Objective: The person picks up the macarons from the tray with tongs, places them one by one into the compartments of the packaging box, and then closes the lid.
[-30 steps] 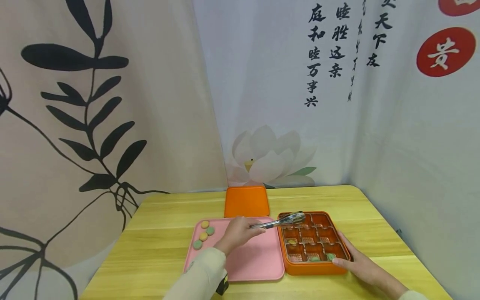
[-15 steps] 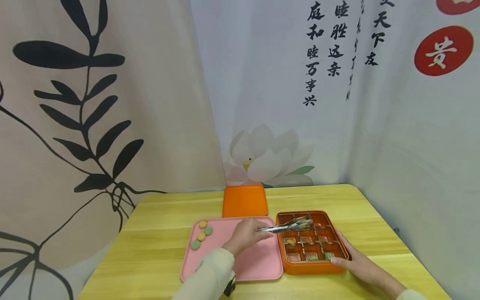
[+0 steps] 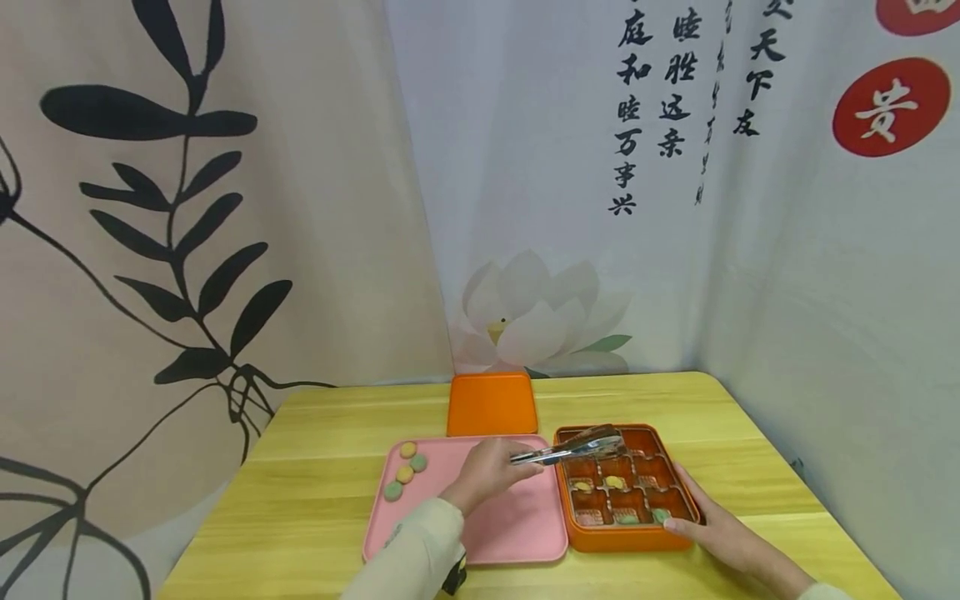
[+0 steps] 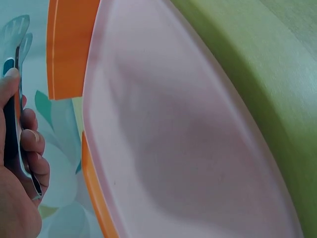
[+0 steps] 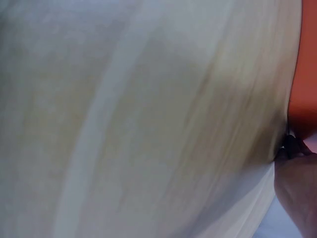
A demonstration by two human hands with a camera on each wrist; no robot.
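Note:
In the head view my left hand [image 3: 491, 473] holds metal tongs [image 3: 570, 450] above the pink tray's right side, their heads over the box's upper compartments. The tong tips look free of any piece. My right hand [image 3: 720, 529] holds the front right corner of the orange box [image 3: 628, 540], thumb at the rim and fingers along the side. Inside the box, a yellow macaron [image 3: 615, 482] lies in the centre compartment and another yellow macaron [image 3: 582, 486] to its left. Green macarons sit in the front middle and front right compartments. The left wrist view shows fingers curled round the tongs [image 4: 17, 119].
The pink tray [image 3: 517, 533] stands left of the box and bears several yellow and green macarons [image 3: 406, 473] along its left side. An orange lid [image 3: 492, 404] lies behind the tray. Printed curtains [image 3: 337, 208] hang beyond the wooden table [image 3: 300, 467].
My left hand has moved right with the tongs over the box. A yellow macaron now shows in the centre compartment, where none showed before. My right hand stays on the box.

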